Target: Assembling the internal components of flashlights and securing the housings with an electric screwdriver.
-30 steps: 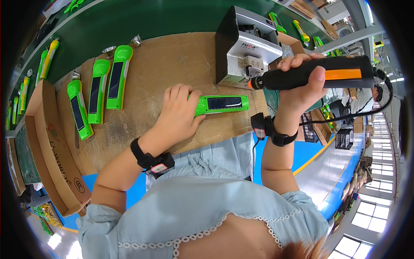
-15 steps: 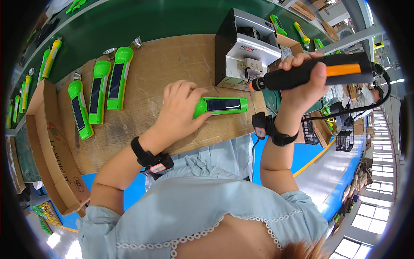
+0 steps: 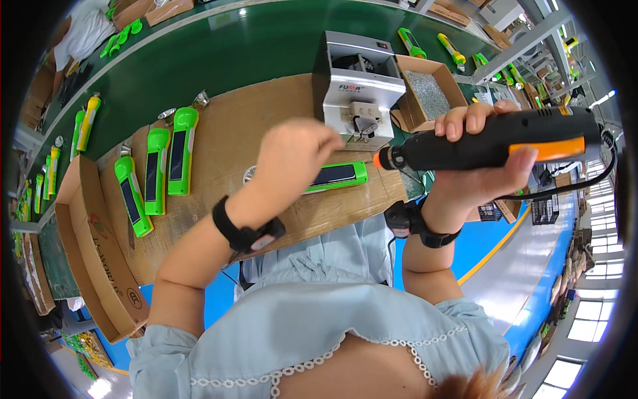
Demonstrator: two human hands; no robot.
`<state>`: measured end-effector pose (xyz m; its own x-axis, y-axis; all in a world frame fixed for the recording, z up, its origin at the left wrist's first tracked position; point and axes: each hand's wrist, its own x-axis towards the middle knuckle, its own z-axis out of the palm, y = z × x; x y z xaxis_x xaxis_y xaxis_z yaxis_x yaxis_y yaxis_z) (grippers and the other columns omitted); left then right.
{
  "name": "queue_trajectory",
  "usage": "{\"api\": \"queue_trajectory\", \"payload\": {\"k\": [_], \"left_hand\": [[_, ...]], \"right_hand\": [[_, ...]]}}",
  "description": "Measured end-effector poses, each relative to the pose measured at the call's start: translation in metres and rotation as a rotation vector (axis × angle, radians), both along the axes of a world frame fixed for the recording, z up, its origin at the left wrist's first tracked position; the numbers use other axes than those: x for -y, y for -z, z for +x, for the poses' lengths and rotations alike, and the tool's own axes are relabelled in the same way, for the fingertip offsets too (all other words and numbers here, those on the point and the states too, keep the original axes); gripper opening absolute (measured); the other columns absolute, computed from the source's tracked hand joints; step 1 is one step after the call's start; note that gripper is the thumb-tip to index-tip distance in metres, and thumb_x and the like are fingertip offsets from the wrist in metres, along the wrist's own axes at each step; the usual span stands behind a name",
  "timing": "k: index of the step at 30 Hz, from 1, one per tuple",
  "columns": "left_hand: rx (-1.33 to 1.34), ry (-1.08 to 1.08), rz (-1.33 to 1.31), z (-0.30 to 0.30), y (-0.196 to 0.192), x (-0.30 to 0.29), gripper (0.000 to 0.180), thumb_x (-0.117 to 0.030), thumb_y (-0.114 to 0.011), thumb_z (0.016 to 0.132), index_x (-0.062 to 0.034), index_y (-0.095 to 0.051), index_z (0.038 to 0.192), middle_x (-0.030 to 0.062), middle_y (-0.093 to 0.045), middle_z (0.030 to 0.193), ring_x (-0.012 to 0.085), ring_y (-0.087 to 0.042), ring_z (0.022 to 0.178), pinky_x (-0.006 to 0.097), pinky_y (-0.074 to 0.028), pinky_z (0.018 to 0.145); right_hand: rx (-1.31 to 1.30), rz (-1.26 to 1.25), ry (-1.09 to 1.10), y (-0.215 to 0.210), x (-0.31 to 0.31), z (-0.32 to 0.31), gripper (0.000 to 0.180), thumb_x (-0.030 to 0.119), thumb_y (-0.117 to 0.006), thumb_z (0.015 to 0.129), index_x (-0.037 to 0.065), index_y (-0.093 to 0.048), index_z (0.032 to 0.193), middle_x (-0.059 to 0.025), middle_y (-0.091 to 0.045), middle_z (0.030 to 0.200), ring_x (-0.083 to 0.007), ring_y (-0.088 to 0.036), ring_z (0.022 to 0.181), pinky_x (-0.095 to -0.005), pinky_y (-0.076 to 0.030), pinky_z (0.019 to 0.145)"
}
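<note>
My right hand (image 3: pixel 475 149) grips a black electric screwdriver (image 3: pixel 438 150) with an orange lever. Its orange tip points left, close to the right end of a green solar flashlight (image 3: pixel 335 175). That flashlight lies on the cardboard mat (image 3: pixel 239 106) with its dark panel facing up. A silver reflector (image 3: pixel 250 174) shows at its left side, partly behind my left wrist. Above the flashlight's left part is my left hand (image 3: pixel 292 153), its fingers bent toward the screw feeder (image 3: pixel 359 100). Motion smears the fingertips, so whether they hold anything is unclear.
Several green flashlights (image 3: pixel 157 171) lie at the mat's left, reflectors at their far ends. An open cardboard box (image 3: pixel 90 233) stands along the left edge. Right of the feeder sits a carton of small metal parts (image 3: pixel 428 94). The screwdriver's black cable (image 3: pixel 601 169) loops at the right.
My left hand has come off the flashlight, lifting and moving slightly right toward the feeder. The flashlight's reflector end has come into sight. The screwdriver remains in my right hand, shifted slightly lower in view.
</note>
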<state>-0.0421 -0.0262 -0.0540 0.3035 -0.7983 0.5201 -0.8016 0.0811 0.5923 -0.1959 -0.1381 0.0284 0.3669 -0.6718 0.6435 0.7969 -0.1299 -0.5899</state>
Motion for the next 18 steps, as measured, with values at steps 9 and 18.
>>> {"api": "queue_trajectory", "payload": {"k": [9,18], "left_hand": [[0.305,-0.288,-0.09,0.054,-0.03,0.099,0.031,-0.037,-0.066,0.077,-0.0082,-0.069,0.09,0.0131,-0.058,0.08,0.0298,-0.058,0.079,0.038,-0.046,0.069],[0.338,-0.035,0.572,0.023,-0.032,-0.026,0.048,-0.036,-0.075,0.067,-0.0007,-0.058,0.096,0.0175,-0.056,0.091,0.0332,-0.054,0.087,0.04,-0.044,0.075]], "right_hand": [[-0.129,-0.283,0.4,0.027,0.034,0.049,0.026,0.011,-0.061,0.083,-0.003,-0.047,0.099,-0.0128,-0.058,0.069,-0.0204,-0.057,0.058,-0.03,-0.049,0.056],[-0.362,-0.144,0.262,0.029,0.03,0.053,0.025,0.01,-0.074,0.073,0.002,-0.055,0.086,-0.0004,-0.059,0.07,-0.007,-0.056,0.055,-0.0215,-0.046,0.051]]}}
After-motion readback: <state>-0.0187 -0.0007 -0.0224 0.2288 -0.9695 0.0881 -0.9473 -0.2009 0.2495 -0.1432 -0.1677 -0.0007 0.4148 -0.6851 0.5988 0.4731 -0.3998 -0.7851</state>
